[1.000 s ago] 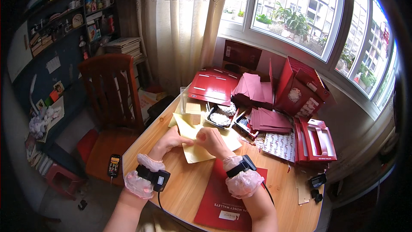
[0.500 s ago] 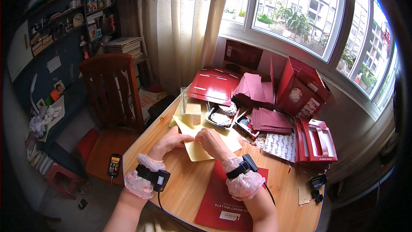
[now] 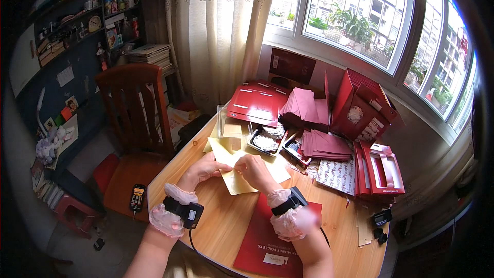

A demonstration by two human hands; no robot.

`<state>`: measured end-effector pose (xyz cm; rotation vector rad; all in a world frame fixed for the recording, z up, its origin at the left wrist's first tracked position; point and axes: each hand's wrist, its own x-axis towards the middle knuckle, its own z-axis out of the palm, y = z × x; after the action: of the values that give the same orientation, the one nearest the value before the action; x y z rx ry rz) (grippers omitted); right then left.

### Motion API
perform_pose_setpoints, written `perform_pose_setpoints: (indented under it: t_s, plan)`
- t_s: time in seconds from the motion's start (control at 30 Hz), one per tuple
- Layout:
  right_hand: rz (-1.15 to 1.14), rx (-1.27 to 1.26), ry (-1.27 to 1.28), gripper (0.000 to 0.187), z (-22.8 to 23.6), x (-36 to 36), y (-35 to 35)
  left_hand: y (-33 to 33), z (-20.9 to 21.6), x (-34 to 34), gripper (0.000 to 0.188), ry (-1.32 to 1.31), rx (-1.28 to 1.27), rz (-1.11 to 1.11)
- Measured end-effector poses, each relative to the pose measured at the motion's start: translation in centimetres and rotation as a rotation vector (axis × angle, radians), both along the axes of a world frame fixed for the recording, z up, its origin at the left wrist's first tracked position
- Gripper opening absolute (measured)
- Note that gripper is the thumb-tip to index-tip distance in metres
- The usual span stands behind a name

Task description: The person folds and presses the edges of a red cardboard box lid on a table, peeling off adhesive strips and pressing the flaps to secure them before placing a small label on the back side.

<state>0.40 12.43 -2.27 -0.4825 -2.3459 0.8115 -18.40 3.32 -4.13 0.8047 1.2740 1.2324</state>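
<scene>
A pale yellow sheet of paper (image 3: 237, 185) lies at a slant over the middle of the wooden table. My left hand (image 3: 205, 169) is closed at its left edge, thumb on top and fingers bent beneath, pinching the paper. Over the same sheet, my right hand (image 3: 252, 170) is closed in a pinch with its fingertips near my left thumb. Whatever those fingertips hold is too small or hidden to make out. Just beyond the hands stands a small tan block-shaped box (image 3: 234, 136) beside a clear plastic container (image 3: 222, 116).
Black trays (image 3: 265, 139) with white lace-like pieces sit behind my right hand. Dark pink envelopes (image 3: 321, 144), a red folder (image 3: 257, 104) and red boxes (image 3: 381, 167) crowd the back right. A large red card (image 3: 262, 242) lies under my right forearm. A wooden chair (image 3: 131, 108) stands left.
My right hand has shifted very slightly at the fingertips over the yellow sheet. My left hand and the other things stay where they were.
</scene>
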Motion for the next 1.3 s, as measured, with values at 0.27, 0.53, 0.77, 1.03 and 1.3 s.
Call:
perform_pose_setpoints:
  t_s: [0.27,0.53,0.77,1.03,1.3]
  plan:
    - [0.001,0.023,-0.078,0.015,-0.3,0.1,0.3,-0.1,0.6,0.2,0.05,-0.014,-0.025,0.021]
    - [-0.007,0.007,-0.061,0.012,-0.2,0.0,0.0,-0.1,0.8,0.7,0.051,0.022,0.019,0.043]
    - [-0.04,0.042,-0.099,0.011,0.0,-0.3,-0.2,-0.2,0.8,0.9,0.051,0.064,0.009,0.036]
    - [-0.032,0.086,-0.075,0.008,-0.9,-0.6,-0.3,-0.1,0.7,0.7,0.053,0.193,-0.016,0.011]
    - [-0.031,-0.034,-0.051,0.013,-0.9,-0.1,0.3,-0.2,0.9,0.6,0.051,0.188,-0.024,-0.005]
